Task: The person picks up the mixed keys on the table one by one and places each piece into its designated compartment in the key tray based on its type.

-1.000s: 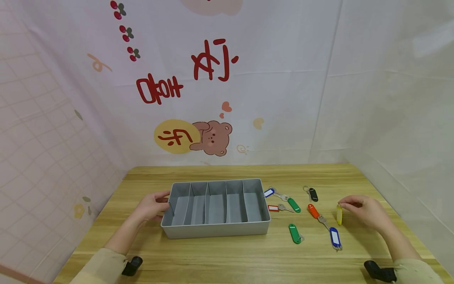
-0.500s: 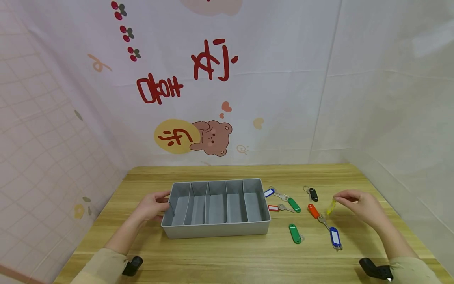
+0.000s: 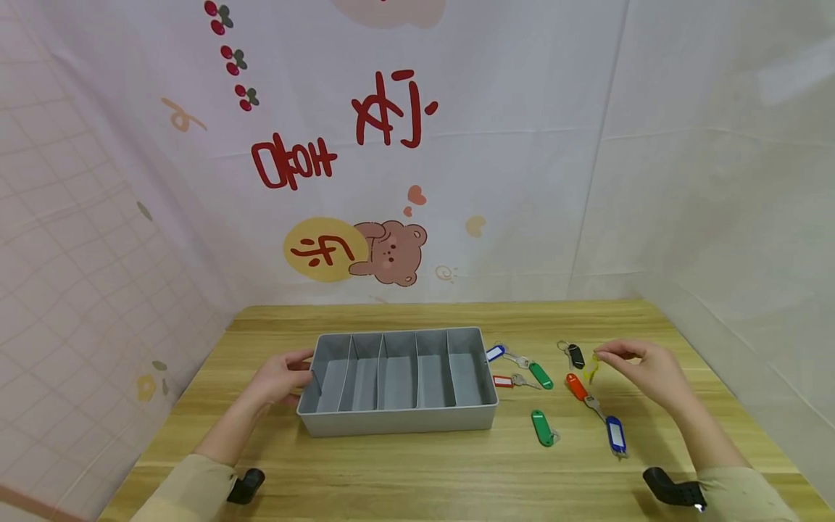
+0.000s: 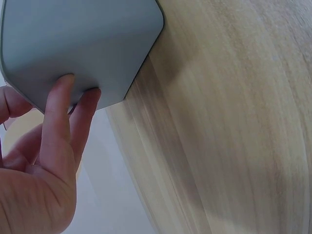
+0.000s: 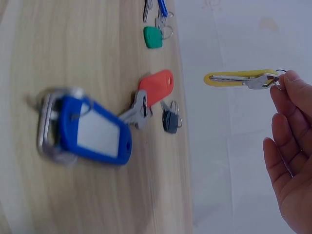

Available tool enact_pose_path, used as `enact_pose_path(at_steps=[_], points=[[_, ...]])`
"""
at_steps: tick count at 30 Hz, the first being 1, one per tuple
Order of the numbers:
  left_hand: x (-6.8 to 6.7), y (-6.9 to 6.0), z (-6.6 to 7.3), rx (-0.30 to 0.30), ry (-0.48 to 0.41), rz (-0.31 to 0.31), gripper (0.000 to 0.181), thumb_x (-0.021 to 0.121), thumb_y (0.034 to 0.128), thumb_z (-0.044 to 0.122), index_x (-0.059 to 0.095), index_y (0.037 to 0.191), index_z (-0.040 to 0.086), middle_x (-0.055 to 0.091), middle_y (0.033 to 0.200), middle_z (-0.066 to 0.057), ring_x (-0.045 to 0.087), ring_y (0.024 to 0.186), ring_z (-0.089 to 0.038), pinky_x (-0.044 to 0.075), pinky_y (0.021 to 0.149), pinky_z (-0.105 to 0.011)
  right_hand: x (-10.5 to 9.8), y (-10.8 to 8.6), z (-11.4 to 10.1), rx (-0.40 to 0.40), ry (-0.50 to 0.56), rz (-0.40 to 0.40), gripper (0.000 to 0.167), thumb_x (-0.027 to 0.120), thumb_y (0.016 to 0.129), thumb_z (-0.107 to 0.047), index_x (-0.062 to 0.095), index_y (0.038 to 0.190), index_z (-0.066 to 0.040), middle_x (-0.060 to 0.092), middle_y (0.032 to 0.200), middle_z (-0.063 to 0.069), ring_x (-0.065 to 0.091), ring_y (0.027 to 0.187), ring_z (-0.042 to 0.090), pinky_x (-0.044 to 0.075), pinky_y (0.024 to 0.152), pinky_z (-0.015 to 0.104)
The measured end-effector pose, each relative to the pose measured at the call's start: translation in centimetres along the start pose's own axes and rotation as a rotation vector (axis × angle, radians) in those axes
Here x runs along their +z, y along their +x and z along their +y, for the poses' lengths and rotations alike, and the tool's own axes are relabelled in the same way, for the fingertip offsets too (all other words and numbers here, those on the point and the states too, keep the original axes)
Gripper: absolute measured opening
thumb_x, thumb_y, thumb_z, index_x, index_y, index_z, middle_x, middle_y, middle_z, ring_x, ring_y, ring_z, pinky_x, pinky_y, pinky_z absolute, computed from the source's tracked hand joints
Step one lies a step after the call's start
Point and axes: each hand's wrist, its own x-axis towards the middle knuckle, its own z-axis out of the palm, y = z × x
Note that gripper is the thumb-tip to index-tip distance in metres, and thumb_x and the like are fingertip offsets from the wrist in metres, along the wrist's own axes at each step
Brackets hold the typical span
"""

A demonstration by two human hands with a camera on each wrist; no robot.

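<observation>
right hand (image 3: 646, 367) pinches the yellow key tag (image 3: 591, 370) at its ring (image 5: 279, 72), thumb against finger, the other fingers loosely bent and holding nothing. tag and its key (image 5: 261, 82) hang above the counter (image 3: 443, 475), free of it in the right wrist view, well to the right of the grey tray (image 3: 399, 422); from the head view they show between the black key tag (image 3: 577, 357) and the orange key tag (image 3: 577, 387). left hand (image 3: 279, 378) holds the tray's left end, fingertips pressed to the outer wall; thumb's exact place hard to make out. five compartments, all bare. step in hand, as i judge it: one key tag picked up and being carried, the tray steadied meanwhile. lying loose on the counter between tray and right hand: two green key tags (image 3: 542, 428), a red key tag (image 3: 503, 381), two blue key tags (image 3: 616, 435). next move seems to call for keeping the small pinch firm, since the tag can swing on its ring, and enough height to pass the loose pieces; were it to go to the tray, it would need to clear the right wall, with the left hand keeping the tray from sliding.
</observation>
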Motion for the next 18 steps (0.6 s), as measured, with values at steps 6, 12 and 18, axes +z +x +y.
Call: enact_pose_path(at_steps=[6,12,18], points=[[-0.3,0.1,0.0,0.016,-0.023,-0.022,0.063,0.057,0.0915,-0.001,0.034,0.15,-0.007,0.051,0.133,-0.035,0.063,0.106,-0.038,0.059,0.071,-0.048,0.7,0.5,-1.5,-0.024,0.028,0.009,0.008,0.074,0.092,-0.022,0.078,0.096,-0.016,0.073,0.091,-0.002,0.055,0.083,-0.002,0.048,0.066,0.022],[-0.6,0.2,-0.1,0.01,-0.034,-0.037,0.061,0.057,0.0931,-0.001,0.035,0.149,-0.007,0.05,0.134,-0.035,0.062,0.107,-0.038,0.059,0.073,-0.049,1.4,1.1,-3.0,-0.058,0.061,0.026,0.005,0.075,0.09,-0.018,0.078,0.094,-0.016,0.072,0.088,-0.005,0.056,0.083,0.0,0.048,0.065,0.023],[-0.9,0.2,0.0,0.01,-0.029,-0.058,0.061,0.057,0.0935,0.0,0.034,0.149,-0.008,0.048,0.136,-0.035,0.062,0.107,-0.036,0.059,0.074,-0.048,2.2,1.7,-4.7,-0.064,0.086,0.014,0.005,0.075,0.091,-0.02,0.078,0.094,-0.019,0.072,0.09,-0.004,0.056,0.085,0.002,0.048,0.068,0.024]])
